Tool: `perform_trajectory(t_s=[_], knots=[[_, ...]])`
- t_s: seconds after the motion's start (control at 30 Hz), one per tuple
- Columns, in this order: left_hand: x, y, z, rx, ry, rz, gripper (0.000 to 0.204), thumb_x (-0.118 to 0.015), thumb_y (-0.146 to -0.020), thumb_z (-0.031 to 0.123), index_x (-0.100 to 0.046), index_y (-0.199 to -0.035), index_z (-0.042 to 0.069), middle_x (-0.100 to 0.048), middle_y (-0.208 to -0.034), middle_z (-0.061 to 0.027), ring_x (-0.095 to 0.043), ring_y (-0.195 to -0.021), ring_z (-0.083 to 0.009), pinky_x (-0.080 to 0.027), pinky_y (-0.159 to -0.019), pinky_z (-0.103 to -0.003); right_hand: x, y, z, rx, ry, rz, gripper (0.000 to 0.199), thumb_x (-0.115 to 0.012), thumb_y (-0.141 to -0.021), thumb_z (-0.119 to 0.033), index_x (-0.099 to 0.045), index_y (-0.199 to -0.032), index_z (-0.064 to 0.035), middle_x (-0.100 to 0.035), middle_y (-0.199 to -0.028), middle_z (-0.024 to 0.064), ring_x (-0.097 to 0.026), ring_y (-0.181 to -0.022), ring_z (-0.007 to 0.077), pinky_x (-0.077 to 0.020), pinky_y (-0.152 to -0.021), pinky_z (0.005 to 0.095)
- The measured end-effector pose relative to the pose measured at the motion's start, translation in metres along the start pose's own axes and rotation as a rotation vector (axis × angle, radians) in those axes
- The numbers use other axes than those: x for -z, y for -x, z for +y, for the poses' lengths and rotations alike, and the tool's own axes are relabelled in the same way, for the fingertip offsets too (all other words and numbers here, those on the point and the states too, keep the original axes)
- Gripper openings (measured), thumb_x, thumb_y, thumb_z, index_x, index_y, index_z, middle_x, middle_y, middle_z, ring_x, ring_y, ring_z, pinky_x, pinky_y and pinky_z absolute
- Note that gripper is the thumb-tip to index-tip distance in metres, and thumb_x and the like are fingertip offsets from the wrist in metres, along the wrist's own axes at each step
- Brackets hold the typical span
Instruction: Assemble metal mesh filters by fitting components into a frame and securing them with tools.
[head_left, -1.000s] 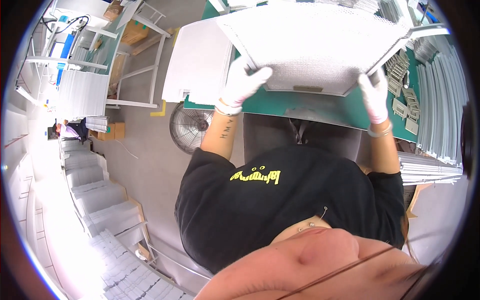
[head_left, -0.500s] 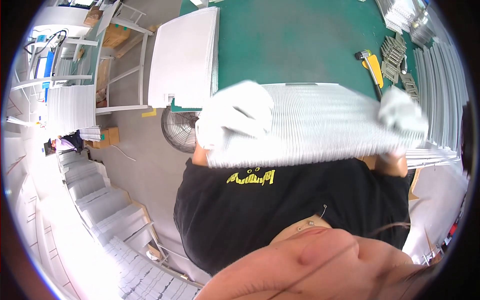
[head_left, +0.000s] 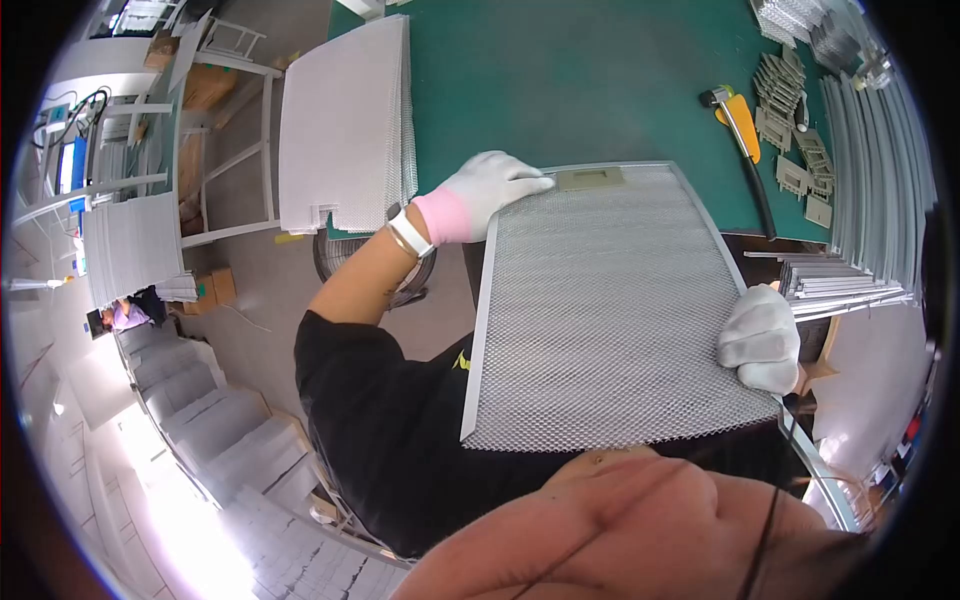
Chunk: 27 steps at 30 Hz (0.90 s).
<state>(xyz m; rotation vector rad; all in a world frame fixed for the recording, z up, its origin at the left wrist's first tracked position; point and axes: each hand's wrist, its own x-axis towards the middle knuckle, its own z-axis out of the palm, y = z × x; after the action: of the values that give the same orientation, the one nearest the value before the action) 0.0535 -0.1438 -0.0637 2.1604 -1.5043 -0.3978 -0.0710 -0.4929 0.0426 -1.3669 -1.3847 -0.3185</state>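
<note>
I hold a rectangular metal mesh filter panel (head_left: 610, 310) with a thin grey frame, flat in front of my chest and partly over the near edge of the green table (head_left: 560, 90). My left hand (head_left: 485, 190), in a white glove with a pink cuff, grips the panel's far left corner. My right hand (head_left: 760, 338), also gloved white, clasps the panel's right edge near its closer end. A small flat handle plate (head_left: 590, 178) sits at the middle of the panel's far edge.
A stack of white mesh sheets (head_left: 345, 125) lies at the table's left edge. A yellow-handled mallet (head_left: 740, 130), several small grey metal parts (head_left: 790, 100) and bundles of metal strips (head_left: 860, 150) occupy the right side. Racks of panels (head_left: 125, 245) stand on the floor at left.
The panel came off the table toward my body and turned over; it is now held lower, lengthwise in front of my chest, with my left hand at its far corner.
</note>
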Motion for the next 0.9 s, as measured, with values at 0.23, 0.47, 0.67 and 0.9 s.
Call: perform_trajectory(t_s=[0.23, 0.47, 0.67, 0.9], knots=[[0.028, 0.011, -0.008, 0.299, -0.152, -0.315, 0.040, -0.059, -0.087, 0.015, -0.062, -0.127, 0.007, -0.064, -0.107, -0.0141, -0.058, -0.107, -0.0344, -0.045, -0.098, -0.043, -0.006, 0.006, 0.006, -0.002, -0.004, 0.008, 0.028, -0.055, -0.046, -0.028, -0.031, -0.046, -0.0132, -0.055, -0.060, 0.0058, -0.052, -0.043, 0.0099, -0.0303, -0.034, 0.0240], [-0.033, -0.082, -0.003, -0.027, 0.233, -0.315, 0.068, -0.028, -0.105, 0.049, -0.026, -0.156, 0.004, -0.025, -0.162, -0.0183, -0.016, -0.152, -0.0345, -0.010, -0.125, -0.046, -0.003, 0.001, -0.012, -0.042, 0.059, 0.061, 0.026, -0.057, -0.047, -0.025, -0.034, -0.048, -0.0126, -0.057, -0.061, 0.0076, -0.053, -0.044, 0.0107, -0.0319, -0.034, 0.0233], [-0.037, -0.103, -0.015, -0.009, 0.287, -0.268, 0.064, -0.036, -0.105, 0.044, -0.034, -0.151, 0.000, -0.034, -0.157, -0.0203, -0.027, -0.148, -0.0322, -0.020, -0.122, -0.046, -0.011, 0.014, 0.021, 0.078, -0.035, 0.016, 0.024, -0.055, -0.047, -0.026, -0.035, -0.049, -0.0124, -0.058, -0.063, 0.0093, -0.051, -0.043, 0.0100, -0.0308, -0.035, 0.0235], [0.052, -0.062, 0.016, -0.081, 1.058, -0.121, 0.067, -0.055, -0.098, 0.055, -0.060, -0.132, -0.002, -0.069, -0.120, -0.0180, -0.065, -0.114, -0.0271, -0.047, -0.103, -0.036, 0.027, 0.011, 0.039, 0.174, -0.115, -0.061, 0.028, -0.056, -0.078, -0.020, -0.040, -0.059, -0.0091, -0.056, -0.063, 0.0074, -0.048, -0.043, 0.0142, -0.0338, -0.038, 0.0262]])
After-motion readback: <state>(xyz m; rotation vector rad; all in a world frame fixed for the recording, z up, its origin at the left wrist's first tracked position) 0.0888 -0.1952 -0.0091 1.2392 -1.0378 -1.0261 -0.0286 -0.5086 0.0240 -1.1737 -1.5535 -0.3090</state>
